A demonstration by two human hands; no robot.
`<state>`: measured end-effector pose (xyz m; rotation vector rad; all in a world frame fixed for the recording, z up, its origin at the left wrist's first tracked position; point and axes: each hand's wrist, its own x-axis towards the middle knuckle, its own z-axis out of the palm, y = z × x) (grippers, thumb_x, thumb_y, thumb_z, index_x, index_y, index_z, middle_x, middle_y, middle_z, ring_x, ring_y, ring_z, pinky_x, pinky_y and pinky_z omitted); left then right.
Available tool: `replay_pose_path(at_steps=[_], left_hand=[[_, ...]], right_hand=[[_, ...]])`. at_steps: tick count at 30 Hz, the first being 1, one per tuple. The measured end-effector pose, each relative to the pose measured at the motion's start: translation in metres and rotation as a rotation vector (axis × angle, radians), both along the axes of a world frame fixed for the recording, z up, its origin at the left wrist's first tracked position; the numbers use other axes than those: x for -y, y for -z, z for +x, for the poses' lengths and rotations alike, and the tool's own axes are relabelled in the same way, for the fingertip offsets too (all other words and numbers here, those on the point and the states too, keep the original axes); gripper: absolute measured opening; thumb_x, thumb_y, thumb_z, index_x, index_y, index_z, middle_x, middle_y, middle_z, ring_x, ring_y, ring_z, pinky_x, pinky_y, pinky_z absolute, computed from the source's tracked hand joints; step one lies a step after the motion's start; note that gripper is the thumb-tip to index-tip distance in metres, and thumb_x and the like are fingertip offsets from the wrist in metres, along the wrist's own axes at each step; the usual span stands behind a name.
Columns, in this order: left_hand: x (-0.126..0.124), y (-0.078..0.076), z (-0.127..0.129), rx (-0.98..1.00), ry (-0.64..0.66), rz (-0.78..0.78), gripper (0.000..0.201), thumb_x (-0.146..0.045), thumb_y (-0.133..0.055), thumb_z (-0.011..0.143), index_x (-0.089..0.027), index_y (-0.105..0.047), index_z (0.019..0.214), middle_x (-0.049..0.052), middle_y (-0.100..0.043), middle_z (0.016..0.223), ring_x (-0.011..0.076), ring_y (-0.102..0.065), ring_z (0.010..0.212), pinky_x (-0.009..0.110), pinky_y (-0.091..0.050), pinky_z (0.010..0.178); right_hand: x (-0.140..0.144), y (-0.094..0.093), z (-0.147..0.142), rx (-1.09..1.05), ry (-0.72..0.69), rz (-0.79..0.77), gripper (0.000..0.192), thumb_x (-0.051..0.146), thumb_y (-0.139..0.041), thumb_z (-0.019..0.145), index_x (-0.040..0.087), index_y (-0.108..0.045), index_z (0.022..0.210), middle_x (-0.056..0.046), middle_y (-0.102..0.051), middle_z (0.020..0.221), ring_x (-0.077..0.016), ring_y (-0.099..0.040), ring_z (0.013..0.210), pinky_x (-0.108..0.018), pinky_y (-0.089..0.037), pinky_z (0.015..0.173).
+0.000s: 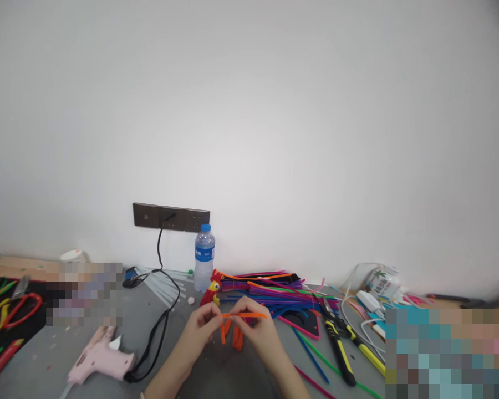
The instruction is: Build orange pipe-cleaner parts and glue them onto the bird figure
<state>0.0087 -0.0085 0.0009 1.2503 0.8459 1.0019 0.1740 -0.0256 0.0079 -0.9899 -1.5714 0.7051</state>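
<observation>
My left hand [203,327] and my right hand [253,324] pinch an orange pipe cleaner [255,315] between them, over the grey table. One end sticks out past my right fingers, and a short piece hangs down by my left fingertips. Folded orange pipe cleaner pieces [238,337] show between the hands; whether they are held or lie on the table I cannot tell. Just behind my left hand stands a small red and yellow rooster figure [214,289], its lower part hidden. A heap of coloured pipe cleaners [270,291] lies behind my right hand.
A water bottle [205,260] stands by the wall. At left lie a pink glue gun [102,357], its black cord [166,316] plugged into the wall socket [172,218], and red scissors [24,310]. Yellow-black pliers [340,349] lie at right, near a white cable [349,310].
</observation>
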Motion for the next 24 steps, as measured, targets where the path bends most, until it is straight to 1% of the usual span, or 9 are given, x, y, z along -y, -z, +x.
replay_pose_path(at_steps=[2,7,11,13,15,18,21,24], left_hand=[[0.001,-0.002,0.000,0.044,-0.032,-0.005,0.041,-0.050,-0.074,0.066,-0.018,-0.051,0.059,-0.011,-0.034,0.047,0.0062,-0.026,0.042,0.018,-0.019,0.043],[0.002,0.000,0.000,0.169,-0.165,0.055,0.037,-0.047,-0.075,0.068,-0.016,-0.055,0.059,-0.007,-0.043,0.055,0.0084,-0.035,0.051,0.018,-0.028,0.048],[0.003,0.004,0.001,0.210,-0.226,0.067,0.036,-0.047,-0.074,0.070,-0.016,-0.058,0.060,-0.006,-0.046,0.054,0.0093,-0.037,0.052,0.018,-0.031,0.049],[0.004,0.004,0.001,0.218,-0.254,0.071,0.035,-0.046,-0.074,0.071,-0.016,-0.060,0.061,-0.005,-0.048,0.054,0.0092,-0.038,0.052,0.018,-0.032,0.049],[0.005,0.002,0.001,0.250,-0.278,0.052,0.035,-0.046,-0.075,0.070,-0.016,-0.059,0.060,-0.005,-0.048,0.054,0.0090,-0.038,0.052,0.017,-0.033,0.049],[0.008,-0.003,0.003,0.325,-0.295,-0.027,0.035,-0.045,-0.078,0.066,-0.016,-0.057,0.060,-0.006,-0.047,0.055,0.0086,-0.038,0.052,0.017,-0.034,0.048],[0.013,-0.006,0.006,0.351,-0.291,-0.060,0.035,-0.044,-0.079,0.065,-0.017,-0.056,0.060,-0.005,-0.048,0.057,0.0086,-0.041,0.053,0.016,-0.035,0.047],[0.014,-0.005,0.007,0.341,-0.265,-0.059,0.036,-0.045,-0.077,0.068,-0.017,-0.056,0.060,-0.005,-0.049,0.058,0.0088,-0.043,0.053,0.016,-0.036,0.046]], right_hand=[[0.000,0.000,-0.002,-0.046,0.016,-0.012,0.012,0.021,-0.068,0.075,0.018,-0.063,0.064,-0.001,-0.060,0.064,-0.0157,-0.056,0.062,-0.027,-0.043,0.059],[0.003,0.001,-0.012,-0.188,-0.010,-0.096,0.015,0.023,-0.073,0.070,0.018,-0.062,0.061,0.000,-0.061,0.062,-0.0140,-0.056,0.055,-0.024,-0.044,0.050],[0.001,0.007,-0.019,-0.285,-0.037,-0.095,0.019,0.027,-0.075,0.070,0.018,-0.062,0.060,-0.001,-0.061,0.063,-0.0133,-0.055,0.053,-0.024,-0.042,0.048],[0.000,0.010,-0.022,-0.310,-0.064,-0.102,0.019,0.031,-0.073,0.072,0.017,-0.063,0.063,-0.001,-0.060,0.065,-0.0129,-0.053,0.054,-0.024,-0.042,0.049],[0.001,0.013,-0.025,-0.311,-0.077,-0.118,0.018,0.033,-0.072,0.073,0.017,-0.064,0.070,0.000,-0.059,0.067,-0.0123,-0.052,0.055,-0.023,-0.041,0.050],[0.003,0.015,-0.028,-0.289,-0.080,-0.082,0.018,0.031,-0.074,0.072,0.018,-0.062,0.076,0.001,-0.057,0.071,-0.0124,-0.050,0.061,-0.023,-0.041,0.056],[0.005,0.016,-0.030,-0.280,-0.101,-0.030,0.018,0.029,-0.073,0.074,0.018,-0.059,0.075,0.002,-0.055,0.072,-0.0131,-0.050,0.067,-0.023,-0.042,0.061],[0.004,0.014,-0.028,-0.314,-0.085,-0.056,0.020,0.033,-0.071,0.076,0.018,-0.058,0.073,0.002,-0.054,0.070,-0.0123,-0.050,0.062,-0.023,-0.042,0.056]])
